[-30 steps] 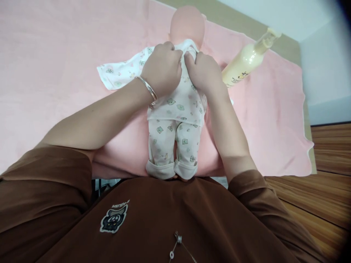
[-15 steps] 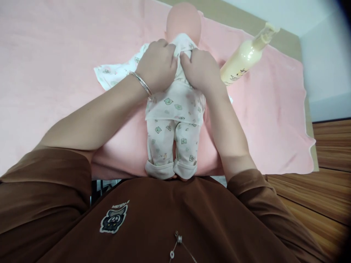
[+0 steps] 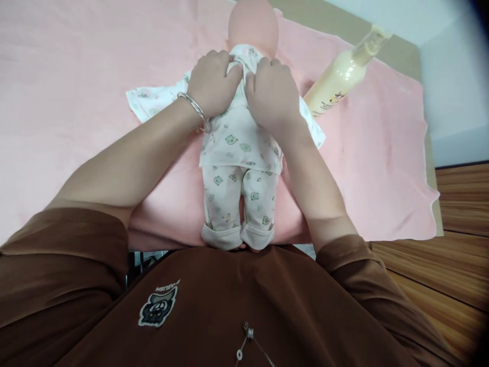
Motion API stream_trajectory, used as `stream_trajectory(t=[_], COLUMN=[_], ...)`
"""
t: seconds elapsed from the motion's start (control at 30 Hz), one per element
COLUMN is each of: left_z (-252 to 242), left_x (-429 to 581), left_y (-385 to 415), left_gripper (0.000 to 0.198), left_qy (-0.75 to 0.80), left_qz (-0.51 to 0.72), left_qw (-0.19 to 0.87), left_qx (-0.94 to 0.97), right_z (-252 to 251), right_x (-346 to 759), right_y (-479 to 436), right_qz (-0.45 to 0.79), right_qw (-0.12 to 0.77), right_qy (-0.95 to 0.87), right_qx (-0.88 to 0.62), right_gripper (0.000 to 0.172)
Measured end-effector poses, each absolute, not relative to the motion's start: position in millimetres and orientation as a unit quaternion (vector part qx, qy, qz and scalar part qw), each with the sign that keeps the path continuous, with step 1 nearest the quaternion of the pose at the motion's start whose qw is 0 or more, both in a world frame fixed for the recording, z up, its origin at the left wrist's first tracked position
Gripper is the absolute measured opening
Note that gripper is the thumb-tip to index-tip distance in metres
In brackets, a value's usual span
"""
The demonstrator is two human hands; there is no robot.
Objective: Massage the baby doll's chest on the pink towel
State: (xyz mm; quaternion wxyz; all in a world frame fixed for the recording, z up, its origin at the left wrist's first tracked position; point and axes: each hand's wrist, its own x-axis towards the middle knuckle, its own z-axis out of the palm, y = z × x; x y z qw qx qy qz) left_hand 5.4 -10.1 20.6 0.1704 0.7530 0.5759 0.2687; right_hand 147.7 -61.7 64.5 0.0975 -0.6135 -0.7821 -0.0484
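Note:
A baby doll [image 3: 253,25] lies on a pink blanket with its feet towards me and no face showing. It wears a white printed top [image 3: 240,140] and matching trousers [image 3: 221,196] with turned-up cuffs. My left hand [image 3: 214,84], a silver bangle at its wrist, is closed on the top near the doll's neck. Just across from it, my right hand [image 3: 273,94] grips the same cloth, its fingers curled in. A narrow strip of the top shows between both thumbs. Sleeves spread out to either side; the fingertips are partly hidden in the fabric.
The pink blanket [image 3: 84,66] covers the table up to its front edge by my body. A pale yellow pump bottle [image 3: 338,76] lies tilted to the right of the doll. Wooden flooring [image 3: 458,209] shows past the table's right side.
Both hands have moved slightly apart, and the top's cloth at the neck now lies lower and flatter. More of the right sleeve shows beside my right wrist.

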Motion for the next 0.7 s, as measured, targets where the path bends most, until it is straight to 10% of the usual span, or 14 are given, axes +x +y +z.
stream_trajectory(t=[0.7], left_z=[17.4], left_x=[15.8], left_y=[-14.1], left_gripper=[0.019], left_qy=[0.621], left_qz=[0.304], left_qw=[0.112], left_qx=[0.713], right_z=[47.2], right_x=[175.7], right_y=[-23.0], right_qz=[0.082], right_qw=[0.146], right_qy=[-0.752], right_qx=[-0.637], right_gripper=[0.056])
